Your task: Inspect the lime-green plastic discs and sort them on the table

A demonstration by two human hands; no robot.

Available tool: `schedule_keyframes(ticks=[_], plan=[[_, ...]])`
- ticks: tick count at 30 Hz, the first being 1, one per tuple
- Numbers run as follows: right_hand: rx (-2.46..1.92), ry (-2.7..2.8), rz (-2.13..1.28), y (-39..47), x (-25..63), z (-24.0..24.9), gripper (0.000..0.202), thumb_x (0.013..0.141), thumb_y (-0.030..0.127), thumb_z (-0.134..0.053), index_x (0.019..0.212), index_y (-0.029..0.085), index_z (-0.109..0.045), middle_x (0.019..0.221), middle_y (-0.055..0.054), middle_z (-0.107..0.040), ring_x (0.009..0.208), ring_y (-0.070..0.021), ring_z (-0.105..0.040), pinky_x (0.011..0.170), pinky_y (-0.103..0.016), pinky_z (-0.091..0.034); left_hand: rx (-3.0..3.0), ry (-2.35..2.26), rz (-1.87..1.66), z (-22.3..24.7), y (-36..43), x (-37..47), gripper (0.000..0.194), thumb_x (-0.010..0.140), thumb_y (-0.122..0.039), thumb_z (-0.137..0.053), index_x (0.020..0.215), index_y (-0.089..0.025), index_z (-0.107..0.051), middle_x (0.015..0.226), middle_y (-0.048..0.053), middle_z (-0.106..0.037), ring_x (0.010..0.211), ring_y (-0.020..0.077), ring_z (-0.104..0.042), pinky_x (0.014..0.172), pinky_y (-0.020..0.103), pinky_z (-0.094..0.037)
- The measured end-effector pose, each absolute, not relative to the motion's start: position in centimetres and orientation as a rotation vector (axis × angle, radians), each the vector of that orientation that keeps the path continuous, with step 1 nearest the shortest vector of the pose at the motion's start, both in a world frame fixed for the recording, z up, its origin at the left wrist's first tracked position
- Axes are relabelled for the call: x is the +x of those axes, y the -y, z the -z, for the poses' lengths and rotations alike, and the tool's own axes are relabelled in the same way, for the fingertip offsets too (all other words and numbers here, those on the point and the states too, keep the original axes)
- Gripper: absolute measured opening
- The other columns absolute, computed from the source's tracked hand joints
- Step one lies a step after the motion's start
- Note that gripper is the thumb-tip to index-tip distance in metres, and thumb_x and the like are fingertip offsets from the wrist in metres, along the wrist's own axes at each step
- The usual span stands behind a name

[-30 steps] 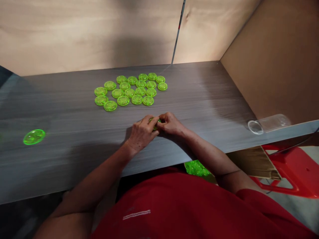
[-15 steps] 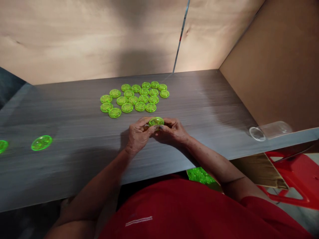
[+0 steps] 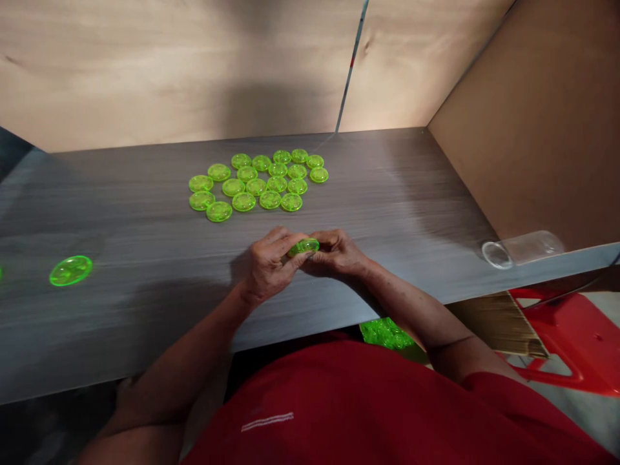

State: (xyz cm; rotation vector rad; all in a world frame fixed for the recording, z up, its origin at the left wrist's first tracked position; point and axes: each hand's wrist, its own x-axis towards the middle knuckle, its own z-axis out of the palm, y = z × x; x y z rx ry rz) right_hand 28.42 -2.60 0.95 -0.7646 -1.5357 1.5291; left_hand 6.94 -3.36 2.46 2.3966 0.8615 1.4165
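Between my hands, above the near part of the grey table (image 3: 159,258), is a round, see-through green plastic disc (image 3: 305,245). My left hand (image 3: 272,261) is closed on its left side, with thumb and fingers around the rim. My right hand (image 3: 336,253) pinches it from the right, and its fingertips are partly hidden behind the disc. The disc is tilted, so its edge shows. Beyond my hands lies a group of several like green discs (image 3: 256,187), flat on the table and close together.
Another green disc (image 3: 71,270) lies apart at the left. A clear plastic cup (image 3: 530,248) rests on its side near the right panel (image 3: 527,129). Below the table edge are a box of green pieces (image 3: 387,333), a cardboard flap (image 3: 498,323) and a red stool (image 3: 581,342). A wooden panel (image 3: 145,71) stands behind.
The disc in my hands has turned from showing its face to showing more of its edge. The view has shifted slightly; the discs on the table lie as before.
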Motion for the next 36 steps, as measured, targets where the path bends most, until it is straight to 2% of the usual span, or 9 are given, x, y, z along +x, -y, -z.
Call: schedule_keyframes(ticks=[4,9,13,18,23,25,29,33,36], plan=[[-0.726,1.483,-1.549,2.3,28.1,-0.2,0.054,0.086,0.065,-0.098,0.086,0.016,-0.074,0.079,0.001,-0.063,0.071,-0.0114,-0.054,0.065,-0.026,-0.047,2.378,-0.909,-1.360,-2.5,3.3,7.0,0.015,0.112,-0.028,-0.072,0.116,-0.022,-0.085,0.094,0.003,-0.081,0.087,0.0180,-0.077,0.082,0.027,-0.063],[-0.671,1.328,-1.717,2.3,27.7,0.4,0.053,0.080,0.063,-0.103,0.087,0.018,-0.077,0.075,0.002,-0.067,0.067,-0.0109,-0.057,0.065,-0.026,-0.052,2.275,-0.885,-1.350,-2.8,3.1,6.9,0.019,0.109,-0.032,-0.078,0.125,-0.024,-0.085,0.110,0.006,-0.085,0.100,0.0211,-0.080,0.092,0.032,-0.067],[-0.651,1.322,-1.772,2.1,27.8,0.6,0.052,0.080,0.062,-0.104,0.091,0.017,-0.080,0.081,-0.001,-0.074,0.069,-0.0116,-0.063,0.066,-0.025,-0.053,2.268,-0.903,-1.380,-2.8,3.3,6.5,0.020,0.109,-0.037,-0.079,0.123,-0.024,-0.086,0.108,0.007,-0.084,0.099,0.0210,-0.080,0.088,0.032,-0.067],[-0.676,1.474,-1.648,1.8,28.1,0.3,0.053,0.080,0.064,-0.104,0.091,0.016,-0.083,0.086,-0.001,-0.073,0.076,-0.0121,-0.062,0.072,-0.026,-0.053,2.357,-0.921,-1.357,-2.4,3.3,6.3,0.020,0.111,-0.036,-0.076,0.124,-0.023,-0.085,0.106,0.007,-0.086,0.099,0.0215,-0.080,0.093,0.034,-0.067],[-0.747,1.539,-1.529,2.4,28.1,-0.6,0.060,0.081,0.071,-0.100,0.094,0.017,-0.079,0.083,0.000,-0.067,0.075,-0.0134,-0.057,0.067,-0.027,-0.048,2.452,-0.900,-1.369,-2.6,3.6,6.5,0.021,0.114,-0.038,-0.072,0.123,-0.023,-0.085,0.104,0.007,-0.086,0.094,0.0206,-0.080,0.090,0.032,-0.066],[-0.790,1.557,-1.442,2.6,28.2,-1.1,0.058,0.081,0.069,-0.100,0.098,0.019,-0.077,0.085,0.000,-0.068,0.076,-0.0140,-0.057,0.069,-0.028,-0.049,2.485,-0.871,-1.395,-2.7,3.7,6.5,0.020,0.114,-0.036,-0.073,0.123,-0.022,-0.084,0.104,0.007,-0.086,0.093,0.0205,-0.080,0.089,0.032,-0.066],[-0.862,1.660,-1.198,2.6,28.8,-1.6,0.044,0.090,0.059,-0.095,0.098,0.021,-0.074,0.085,0.001,-0.067,0.075,-0.0139,-0.055,0.069,-0.029,-0.046,2.490,-0.873,-1.382,-2.7,3.6,6.5,0.019,0.113,-0.034,-0.074,0.125,-0.023,-0.085,0.104,0.007,-0.086,0.093,0.0206,-0.080,0.089,0.033,-0.067],[-0.784,1.725,-1.098,2.3,29.2,-1.3,0.043,0.097,0.062,-0.088,0.093,0.021,-0.072,0.085,0.000,-0.068,0.074,-0.0138,-0.054,0.072,-0.030,-0.046,2.405,-0.867,-1.335,-2.3,3.1,6.4,0.020,0.111,-0.034,-0.078,0.127,-0.024,-0.085,0.108,0.008,-0.087,0.098,0.0220,-0.081,0.093,0.035,-0.068],[-0.791,1.701,-1.100,2.2,29.3,-1.5,0.046,0.097,0.064,-0.088,0.090,0.021,-0.073,0.089,-0.003,-0.071,0.076,-0.0147,-0.057,0.074,-0.031,-0.049,2.352,-0.801,-1.311,-2.0,2.5,6.0,0.021,0.109,-0.032,-0.079,0.127,-0.024,-0.085,0.113,0.009,-0.088,0.104,0.0230,-0.082,0.096,0.036,-0.068]])
